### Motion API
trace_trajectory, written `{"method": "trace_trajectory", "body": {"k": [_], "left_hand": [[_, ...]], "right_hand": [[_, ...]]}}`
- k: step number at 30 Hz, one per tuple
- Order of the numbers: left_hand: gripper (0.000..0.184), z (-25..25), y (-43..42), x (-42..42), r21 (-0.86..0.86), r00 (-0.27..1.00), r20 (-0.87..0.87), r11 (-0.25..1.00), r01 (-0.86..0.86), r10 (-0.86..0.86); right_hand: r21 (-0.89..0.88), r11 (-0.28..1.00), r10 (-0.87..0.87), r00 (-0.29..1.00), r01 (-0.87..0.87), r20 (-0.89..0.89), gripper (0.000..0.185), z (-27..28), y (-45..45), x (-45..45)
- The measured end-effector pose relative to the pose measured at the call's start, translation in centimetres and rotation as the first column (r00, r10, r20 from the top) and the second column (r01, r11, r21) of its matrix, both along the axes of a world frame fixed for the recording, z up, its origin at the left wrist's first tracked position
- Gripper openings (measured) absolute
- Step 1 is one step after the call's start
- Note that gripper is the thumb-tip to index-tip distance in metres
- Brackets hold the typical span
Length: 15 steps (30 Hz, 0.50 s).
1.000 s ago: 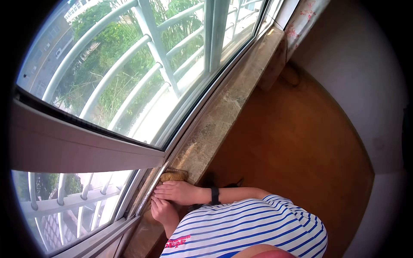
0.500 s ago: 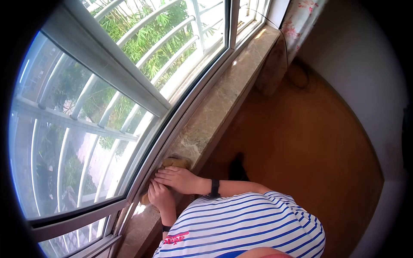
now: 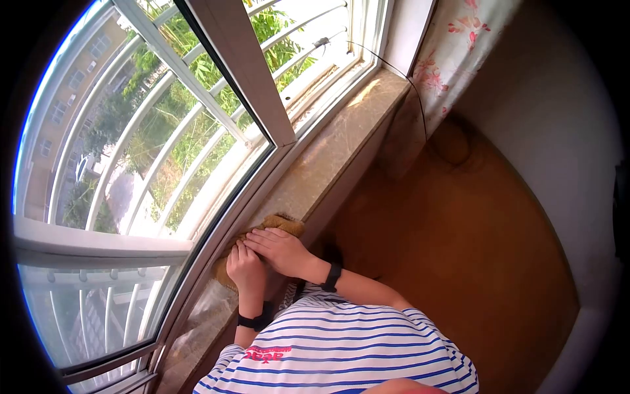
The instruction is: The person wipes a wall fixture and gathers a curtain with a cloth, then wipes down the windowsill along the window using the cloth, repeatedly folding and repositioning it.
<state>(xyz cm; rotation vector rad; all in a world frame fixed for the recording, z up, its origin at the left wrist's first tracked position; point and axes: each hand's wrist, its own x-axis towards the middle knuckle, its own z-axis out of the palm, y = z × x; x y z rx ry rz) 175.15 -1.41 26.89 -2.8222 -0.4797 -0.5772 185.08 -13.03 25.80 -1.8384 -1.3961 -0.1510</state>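
A brown cloth point(image 3: 287, 224) lies bunched on the marble window sill point(image 3: 325, 164), along the foot of the window frame. My right hand point(image 3: 279, 251) presses down on it, fingers together and reaching over its middle. Close beside, touching the right fingertips, my left hand point(image 3: 245, 270) has its fingers bent over the same cloth. Ends of the cloth stick out past both hands; the part beneath the palms is hidden. Each wrist wears a dark band.
The sliding window point(image 3: 230, 65) runs along the left, with white curved bars point(image 3: 141, 108) outside. A dark cable point(image 3: 420, 98) hangs near the flowered curtain point(image 3: 459, 46) at the far end. Brown floor point(image 3: 453, 243) lies to the right.
Both hands and the cloth have slid along the sill toward its far, curtained end. My view has shifted too, showing more of the far window corner and the cable.
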Motion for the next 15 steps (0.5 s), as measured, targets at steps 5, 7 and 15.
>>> {"method": "trace_trajectory", "body": {"k": [5, 7, 15], "left_hand": [[0.026, -0.9, -2.9, 8.5, 0.041, 0.999, -0.008, 0.998, -0.046, 0.046], [0.025, -0.6, -4.4, 12.3, 0.072, 0.997, -0.012, 0.995, -0.072, 0.073], [0.026, 0.1, -10.0, 26.3, 0.125, 0.998, -0.059, 0.992, 0.015, -0.008]], "right_hand": [[0.007, 0.998, 0.065, 0.998, -0.065, 0.004, 0.048, -0.4, -2.4, 9.1], [-0.023, 0.996, 0.090, 0.996, -0.090, -0.013, 0.047, 0.0, -3.5, 13.2], [-0.070, 0.995, 0.076, 0.997, -0.076, 0.008, 0.045, 1.4, -9.6, 28.1]]}}
